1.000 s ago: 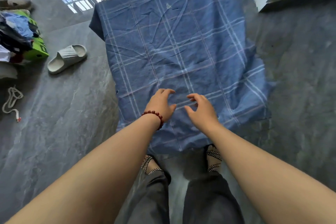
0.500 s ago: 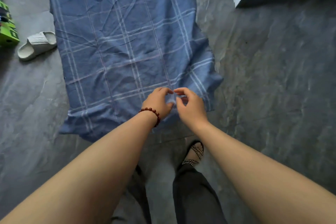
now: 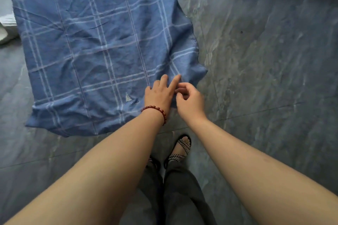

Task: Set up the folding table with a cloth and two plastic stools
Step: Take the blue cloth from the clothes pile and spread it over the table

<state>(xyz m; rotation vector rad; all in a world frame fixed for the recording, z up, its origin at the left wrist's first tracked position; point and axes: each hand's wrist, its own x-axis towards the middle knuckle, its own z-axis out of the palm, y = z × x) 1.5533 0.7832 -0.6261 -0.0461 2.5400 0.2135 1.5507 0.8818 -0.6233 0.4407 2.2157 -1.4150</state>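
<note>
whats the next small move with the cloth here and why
Probably a gentle outward pull on the near right corner with the right hand, while the left hand presses flat beside it. The right hand seems to pinch the cloth at its edge there. The corner hangs bunched and creases run across the top, so a small tug should even it out.

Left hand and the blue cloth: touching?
Touching. Head view: the left hand lies with straight fingers flat on the blue cloth by its near right corner, with no gap visible.
</note>
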